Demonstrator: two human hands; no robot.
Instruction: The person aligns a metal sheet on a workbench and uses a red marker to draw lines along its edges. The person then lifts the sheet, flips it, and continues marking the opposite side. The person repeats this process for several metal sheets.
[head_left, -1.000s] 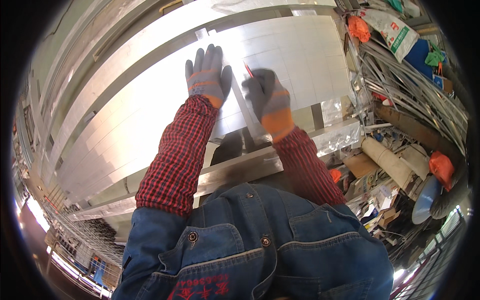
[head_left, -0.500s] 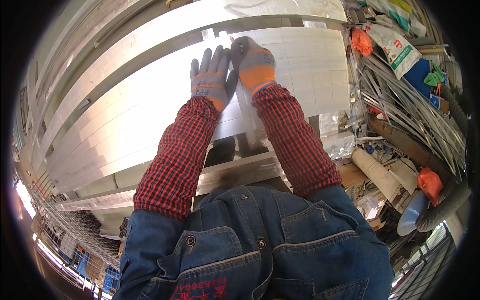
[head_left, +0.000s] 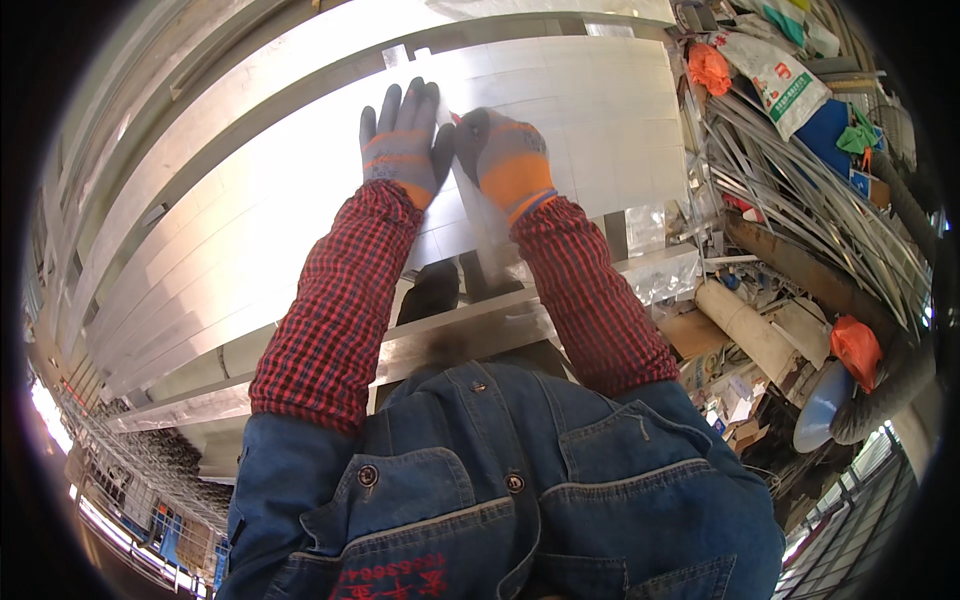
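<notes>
A shiny metal sheet (head_left: 600,110) with thin lines across its surface lies in front of me, glaring brightly on its left part. My left hand (head_left: 405,150), in a grey and orange glove, rests flat on it with fingers stretched away from me. Beside that hand a pale straight strip (head_left: 470,205), like a ruler, runs toward my body. My right hand (head_left: 503,158), gloved the same way, is closed around a slim marking tool (head_left: 456,118) with a red part showing. Its point is hidden by the glove and glare, so contact with the sheet is unclear.
Long metal beams (head_left: 480,325) lie under and around the sheet. At the right are heaped thin metal strips (head_left: 800,190), a white sack (head_left: 780,80), orange bags (head_left: 856,352) and a cardboard roll (head_left: 740,315). Wire mesh (head_left: 150,450) stands at the lower left.
My right hand has moved nearer to me along the strip, with the marking tool still in it. The left hand stays flat, and the whole view has shifted slightly.
</notes>
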